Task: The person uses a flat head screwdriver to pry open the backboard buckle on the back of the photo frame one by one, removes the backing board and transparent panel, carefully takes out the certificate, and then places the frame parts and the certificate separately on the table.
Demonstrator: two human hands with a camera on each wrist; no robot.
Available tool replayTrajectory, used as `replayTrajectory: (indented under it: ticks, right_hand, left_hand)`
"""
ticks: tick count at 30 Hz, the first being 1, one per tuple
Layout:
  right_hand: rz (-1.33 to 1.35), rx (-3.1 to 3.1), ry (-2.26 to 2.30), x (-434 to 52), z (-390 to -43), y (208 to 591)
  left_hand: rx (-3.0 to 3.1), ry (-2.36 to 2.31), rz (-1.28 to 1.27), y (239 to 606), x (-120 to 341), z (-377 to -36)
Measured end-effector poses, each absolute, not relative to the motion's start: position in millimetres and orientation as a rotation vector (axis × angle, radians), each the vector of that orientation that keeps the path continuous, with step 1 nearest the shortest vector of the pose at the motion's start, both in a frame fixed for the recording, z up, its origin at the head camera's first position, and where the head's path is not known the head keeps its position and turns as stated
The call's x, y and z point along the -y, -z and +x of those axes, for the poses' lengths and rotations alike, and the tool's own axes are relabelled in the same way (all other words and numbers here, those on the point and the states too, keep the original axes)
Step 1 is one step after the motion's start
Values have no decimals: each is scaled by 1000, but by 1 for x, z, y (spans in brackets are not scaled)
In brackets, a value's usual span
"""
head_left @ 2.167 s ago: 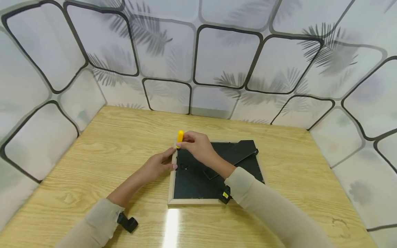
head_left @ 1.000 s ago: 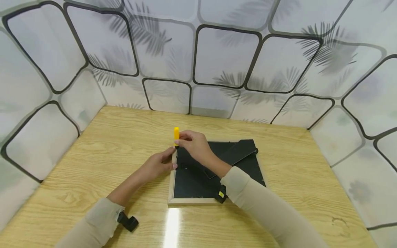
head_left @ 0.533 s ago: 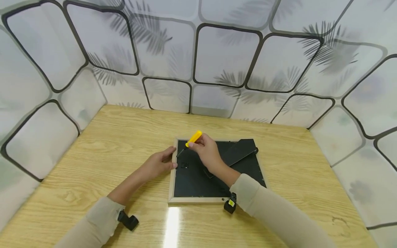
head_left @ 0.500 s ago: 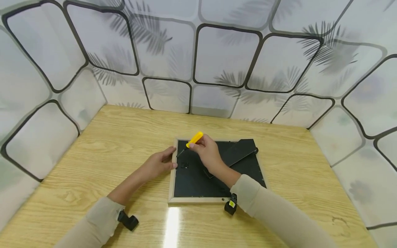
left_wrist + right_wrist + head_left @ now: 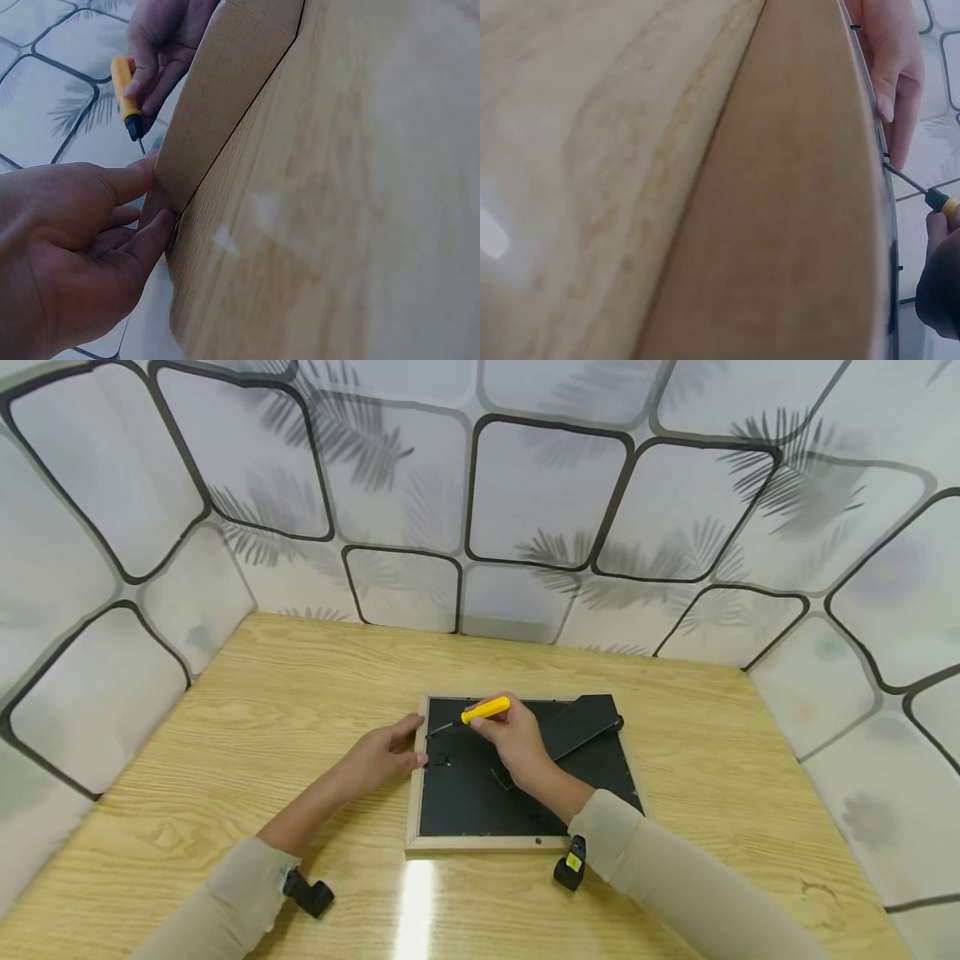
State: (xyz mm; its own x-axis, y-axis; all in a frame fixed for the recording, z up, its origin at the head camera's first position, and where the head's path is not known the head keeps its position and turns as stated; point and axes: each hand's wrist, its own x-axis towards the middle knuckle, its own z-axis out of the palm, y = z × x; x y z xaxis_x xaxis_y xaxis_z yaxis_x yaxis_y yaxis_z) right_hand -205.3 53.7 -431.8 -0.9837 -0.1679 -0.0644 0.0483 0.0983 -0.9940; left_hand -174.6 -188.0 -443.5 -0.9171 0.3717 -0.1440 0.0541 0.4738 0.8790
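A picture frame (image 5: pixel 415 810) with a pale wooden rim lies face down, its black backing board (image 5: pixel 472 802) uppermost. My left hand (image 5: pixel 378 756) holds the frame's left rim between thumb and fingers; the left wrist view shows the fingertips against the side of the rim. In my right hand (image 5: pixel 517 743) is a screwdriver (image 5: pixel 486 709) with a yellow handle, pinched by the thumb and fingers. The screwdriver leans low to the right. Its thin metal shaft (image 5: pixel 905 178) reaches the inner left edge of the frame, by a small dark tab (image 5: pixel 886 155).
A black stand leg (image 5: pixel 581 727) lies slantwise across the backing, partly behind the right hand. The frame rests on a wood-grain table (image 5: pixel 315 677). Patterned walls (image 5: pixel 540 493) rise at the back and both sides. Black wrist cameras (image 5: pixel 309 894) sit on both sleeves.
The screwdriver stood upright at the frame's upper left corner; it has come slightly down the left edge and tilted over to the right with my right hand. My left hand has stayed put.
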Motion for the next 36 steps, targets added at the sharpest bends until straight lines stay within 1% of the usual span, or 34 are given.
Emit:
replayTrajectory:
  ticks: [11,17,25,30,36]
  right_hand:
    - [-167,-2188,1999,-54,-202,433]
    - [-303,-2237,1977,-44,-201,429]
    - [-474,-2459,1779,-22,-207,411]
    - [-503,-2505,1709,-13,-208,403]
    - [-507,-2463,1744,-11,-211,403]
  left_hand:
    - [-2412,-1416,357,441,187,-175]
    - [-2415,-1409,349,440,189,-174]
    - [-2412,-1411,341,441,189,-175]
    - [-2398,-1423,345,441,189,-176]
    - [-2386,-1435,353,441,190,-176]
